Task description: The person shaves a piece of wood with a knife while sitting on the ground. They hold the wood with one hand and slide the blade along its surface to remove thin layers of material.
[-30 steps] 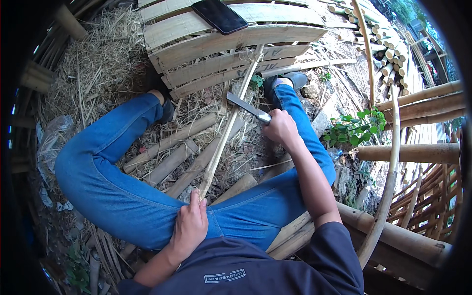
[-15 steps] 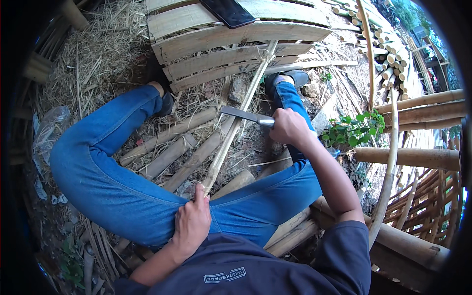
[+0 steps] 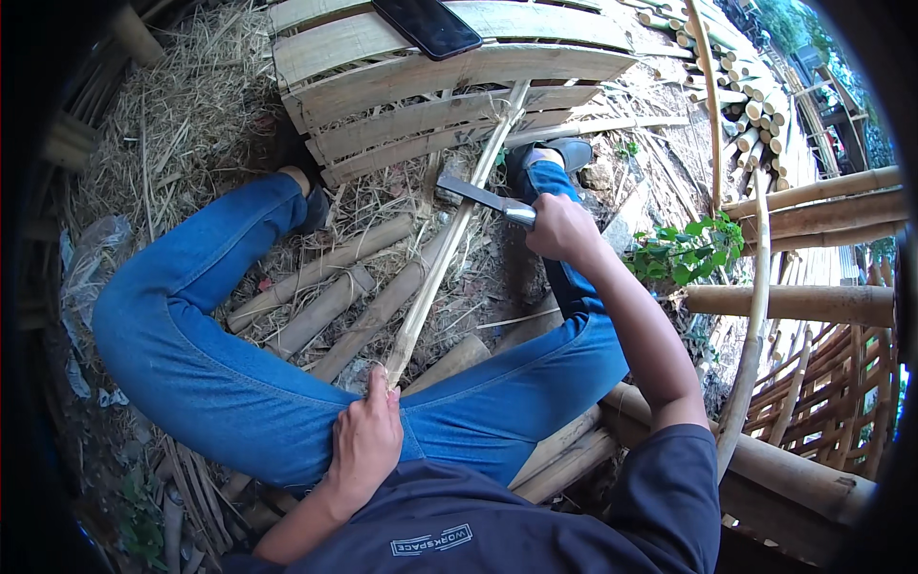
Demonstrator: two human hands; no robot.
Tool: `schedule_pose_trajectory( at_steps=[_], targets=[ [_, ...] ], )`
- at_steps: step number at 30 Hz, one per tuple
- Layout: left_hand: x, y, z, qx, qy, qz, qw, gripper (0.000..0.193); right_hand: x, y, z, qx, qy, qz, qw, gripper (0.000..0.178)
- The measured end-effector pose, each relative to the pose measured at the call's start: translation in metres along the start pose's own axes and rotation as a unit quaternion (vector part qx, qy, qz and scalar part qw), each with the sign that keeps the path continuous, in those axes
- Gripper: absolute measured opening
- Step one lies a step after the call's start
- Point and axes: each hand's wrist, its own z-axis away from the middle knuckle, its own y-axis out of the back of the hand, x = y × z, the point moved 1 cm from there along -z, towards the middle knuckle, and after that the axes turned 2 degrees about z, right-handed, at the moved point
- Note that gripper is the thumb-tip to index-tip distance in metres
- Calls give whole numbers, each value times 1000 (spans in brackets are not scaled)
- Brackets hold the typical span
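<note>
A split bamboo strip [image 3: 435,273] is slanting over straw-littered ground [image 3: 191,163] toward a slatted wooden crate [image 3: 449,73] bearing a smartphone [image 3: 427,26]. The left hand [image 3: 366,435] is gripping the strip's near end; the right hand [image 3: 562,228] is clenching a knife [image 3: 488,198] across it. Bamboo poles [image 3: 755,113] are lying stacked beyond.

Navy T-shirt [image 3: 564,521], blue jeans [image 3: 239,359], dark shoes [image 3: 574,154]

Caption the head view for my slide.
Left hand grips a pale strip at its near end; right hand holds a knife across it.
</note>
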Motion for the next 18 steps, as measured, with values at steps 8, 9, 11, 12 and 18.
schedule_pose_trajectory(
  at_steps=[8,9,11,12,18],
  targets=[
    [2,2,-2,-3,11,5,1000,31,6,7,-14,-19,12,24,999,23],
    [3,2,-2,-7,9,4,1000,31,10,4,-18,-19,8,24,1000,23],
    [4,2,0,10,2,-14,1000,31,19,4,-37,30,-73,-22,997,26],
    [4,2,0,9,0,-15,1000,31,22,8,-43,15,-85,-18,996,28],
    [0,-1,2,21,2,4,1000,30,30,6,-40,-13,-50,-20,998,29]
  ],
)
